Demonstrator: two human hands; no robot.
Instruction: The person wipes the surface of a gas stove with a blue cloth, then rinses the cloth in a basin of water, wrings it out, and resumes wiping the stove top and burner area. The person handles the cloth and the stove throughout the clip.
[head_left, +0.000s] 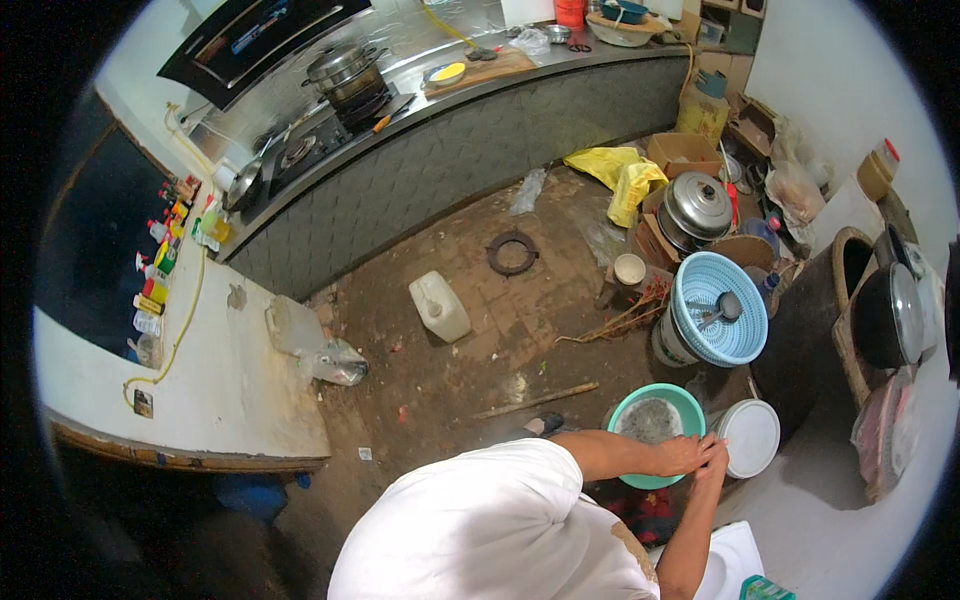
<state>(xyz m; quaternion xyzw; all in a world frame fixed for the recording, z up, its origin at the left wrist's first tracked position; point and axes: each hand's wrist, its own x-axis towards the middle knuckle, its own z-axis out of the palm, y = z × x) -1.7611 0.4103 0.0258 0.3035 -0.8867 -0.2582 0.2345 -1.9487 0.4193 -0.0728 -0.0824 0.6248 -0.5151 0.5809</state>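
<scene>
My left hand (681, 454) and my right hand (714, 456) meet over the right rim of a green plastic basin (616, 411). Their fingers overlap, and whether anything lies between them is hidden. Greyish, foamy-looking water (646, 420) covers the bottom of the basin. Close beside my right hand stands a bucket with a white lid (752, 439). Below the basin, part of a dark cloth or mat with red patches (651, 504) shows between my arms. A white washbasin (726, 559) is partly visible near my right forearm.
A blue plastic colander (694, 300) holding ladles rests on a bucket past the basin. A large dark earthen jar (795, 330) stands by the wall. On the floor lie a stick (540, 400), a white jerrycan (439, 307) and an iron ring (512, 253). A stove counter (450, 142) runs behind.
</scene>
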